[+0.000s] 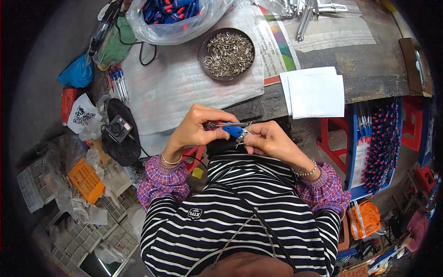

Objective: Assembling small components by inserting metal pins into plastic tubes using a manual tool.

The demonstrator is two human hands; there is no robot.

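In front of my waist, my left hand (203, 128) is closed around a blue plastic handle (234, 131). A dark red grip with a thin metal shaft (233, 124) also shows in that hand; whether it is a separate tool, I cannot tell. Small silver metal pieces stick out at the blue handle's right end. There my right hand (268, 142) pinches with thumb and fingers, touching those pieces. Its fingertips partly cover what they grip. Beyond my hands, a round dark bowl (203, 57) on the table holds many small silver metal pins (229, 54).
A clear plastic bag (138, 23) holds blue and red handles. White paper sheets (318, 96) lie at the table's near edge. On my right, a blue-edged tray (356, 177) carries rows of blue and red pieces. An orange basket (86, 180) sits among crates at left.
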